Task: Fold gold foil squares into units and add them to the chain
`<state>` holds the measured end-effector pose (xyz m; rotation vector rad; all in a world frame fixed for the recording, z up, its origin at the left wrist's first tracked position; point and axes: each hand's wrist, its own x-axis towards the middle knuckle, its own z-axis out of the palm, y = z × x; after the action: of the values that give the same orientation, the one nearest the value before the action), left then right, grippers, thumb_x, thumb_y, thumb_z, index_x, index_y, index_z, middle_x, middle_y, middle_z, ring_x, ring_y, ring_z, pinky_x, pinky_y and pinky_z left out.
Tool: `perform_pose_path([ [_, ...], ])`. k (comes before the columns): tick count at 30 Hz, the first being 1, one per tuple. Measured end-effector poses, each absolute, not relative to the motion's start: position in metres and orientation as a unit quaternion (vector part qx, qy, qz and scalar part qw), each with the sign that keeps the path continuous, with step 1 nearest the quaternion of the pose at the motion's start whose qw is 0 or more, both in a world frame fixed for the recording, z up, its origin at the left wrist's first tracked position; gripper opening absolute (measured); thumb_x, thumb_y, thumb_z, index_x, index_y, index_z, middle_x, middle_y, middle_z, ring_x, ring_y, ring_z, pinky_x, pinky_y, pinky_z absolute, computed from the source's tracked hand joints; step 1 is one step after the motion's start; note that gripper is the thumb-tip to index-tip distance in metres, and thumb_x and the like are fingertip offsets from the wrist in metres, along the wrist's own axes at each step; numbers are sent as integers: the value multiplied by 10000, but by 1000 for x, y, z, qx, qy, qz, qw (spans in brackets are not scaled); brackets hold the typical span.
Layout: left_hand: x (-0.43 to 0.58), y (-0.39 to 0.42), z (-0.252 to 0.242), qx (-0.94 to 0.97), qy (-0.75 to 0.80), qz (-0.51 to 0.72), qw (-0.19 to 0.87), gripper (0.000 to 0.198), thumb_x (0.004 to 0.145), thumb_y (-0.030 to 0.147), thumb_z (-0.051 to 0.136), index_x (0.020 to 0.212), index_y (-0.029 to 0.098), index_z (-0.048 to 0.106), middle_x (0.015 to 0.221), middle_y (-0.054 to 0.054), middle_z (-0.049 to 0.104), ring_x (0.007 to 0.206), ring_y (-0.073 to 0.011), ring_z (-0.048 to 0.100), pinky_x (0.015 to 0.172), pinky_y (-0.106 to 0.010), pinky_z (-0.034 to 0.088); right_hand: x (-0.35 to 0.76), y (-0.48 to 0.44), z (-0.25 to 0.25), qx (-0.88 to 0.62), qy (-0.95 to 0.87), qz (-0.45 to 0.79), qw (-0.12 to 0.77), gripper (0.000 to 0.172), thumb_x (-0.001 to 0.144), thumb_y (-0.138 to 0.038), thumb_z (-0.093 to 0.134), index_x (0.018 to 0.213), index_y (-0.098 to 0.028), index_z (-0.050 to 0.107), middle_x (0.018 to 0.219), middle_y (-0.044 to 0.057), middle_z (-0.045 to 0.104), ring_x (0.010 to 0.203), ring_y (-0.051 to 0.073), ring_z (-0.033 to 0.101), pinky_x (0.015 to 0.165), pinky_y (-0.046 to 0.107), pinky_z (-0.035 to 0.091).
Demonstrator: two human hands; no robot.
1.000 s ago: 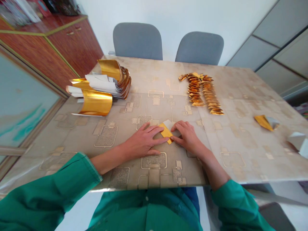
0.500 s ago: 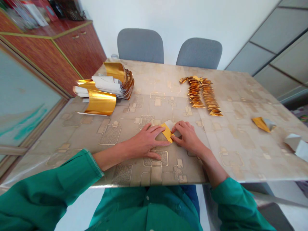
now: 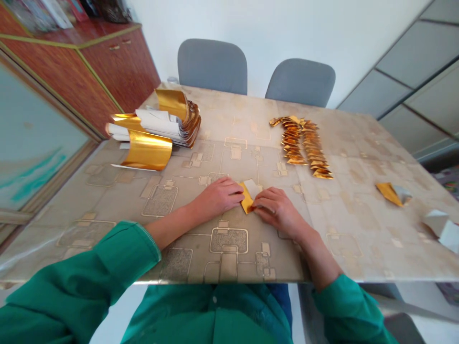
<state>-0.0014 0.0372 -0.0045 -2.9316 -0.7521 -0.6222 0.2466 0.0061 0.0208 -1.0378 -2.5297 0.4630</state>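
A small piece of gold paper point(image 3: 246, 200), partly folded with its white back showing at the far side, lies on the table in front of me. My left hand point(image 3: 228, 193) has its fingers drawn together on the paper's left edge. From the right, my right hand point(image 3: 276, 209) pinches the paper's near right corner between thumb and fingers. The fingertips of both hands hide parts of the folds.
A stack of gold sheets with white backs point(image 3: 150, 150) sits at the left. Two rows of folded gold pieces point(image 3: 315, 145) lie far right of centre. A loose folded gold piece point(image 3: 389, 193) and a white folded paper point(image 3: 442, 227) are at the right. Grey chairs point(image 3: 212, 67) stand behind the table point(image 3: 229, 265).
My left hand's spread fingers have drawn together, with the thumb no longer stretched out below. My right hand stays at the paper's corner. The view has shifted slightly.
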Motion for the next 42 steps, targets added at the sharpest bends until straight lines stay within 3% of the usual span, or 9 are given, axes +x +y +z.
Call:
perform_pose_path([
  [6, -6, 27, -4, -951, -237, -198, 22, 216, 1002, 184, 492, 1109, 157, 677, 1090, -74, 696, 1025, -195, 621, 982, -365, 457, 232, 1, 18, -440, -868, 158, 169, 124, 946, -327, 602, 902, -227, 661, 923, 48, 655, 913, 218, 542, 821, 364, 411],
  [11, -15, 26, -4, -951, -255, -173, 20, 222, 998, 185, 512, 1150, 213, 671, 1178, -49, 694, 1104, -194, 616, 1100, -444, 356, 224, -4, 14, -445, -879, 97, 141, 109, 932, -333, 618, 949, -230, 648, 967, 64, 642, 934, 240, 530, 802, 368, 408],
  [18, -27, 39, -5, -940, -296, -165, 38, 244, 990, 210, 547, 1185, 297, 665, 1241, -3, 695, 1195, -198, 584, 1161, -514, 248, 227, -3, 15, -439, -877, 126, 150, 77, 922, -298, 635, 975, -244, 647, 1023, 57, 654, 968, 236, 537, 829, 374, 411],
  [25, -25, 42, 2, -938, -294, -175, 48, 247, 988, 176, 527, 1177, 239, 673, 1243, -32, 694, 1214, -217, 576, 1156, -522, 279, 221, 1, 21, -438, -881, 116, 137, 93, 902, -316, 669, 926, -227, 651, 963, 49, 645, 931, 225, 532, 806, 349, 397],
  [28, -15, 44, 8, -957, -221, -188, 12, 224, 982, 166, 535, 1116, 241, 697, 1214, -37, 701, 1188, -185, 594, 1136, -455, 337, 219, 5, 21, -441, -880, 117, 136, 126, 892, -344, 678, 888, -222, 646, 925, 46, 632, 899, 214, 528, 804, 345, 390],
  [33, -3, 50, 10, -971, -155, -179, -36, 193, 988, 254, 533, 1014, 217, 721, 1039, -51, 721, 997, -169, 647, 955, -339, 485, 223, 8, 19, -436, -873, 159, 152, 117, 886, -343, 682, 910, -235, 645, 938, 35, 630, 915, 206, 537, 815, 343, 393],
  [37, -2, 52, 7, -969, -176, -172, -11, 226, 988, 360, 547, 1013, 205, 709, 1033, -53, 712, 974, -189, 638, 911, -349, 491, 222, 3, 19, -450, -868, 149, 151, 187, 833, -345, 741, 956, -246, 641, 963, 46, 619, 950, 235, 530, 831, 369, 406],
  [42, 0, 50, 3, -964, -187, -185, 37, 230, 1013, 241, 487, 946, 185, 700, 964, -42, 720, 922, -188, 625, 863, -330, 481, 219, 0, 18, -455, -868, 126, 153, 205, 844, -379, 726, 946, -234, 624, 963, 64, 613, 960, 254, 528, 830, 382, 421],
])
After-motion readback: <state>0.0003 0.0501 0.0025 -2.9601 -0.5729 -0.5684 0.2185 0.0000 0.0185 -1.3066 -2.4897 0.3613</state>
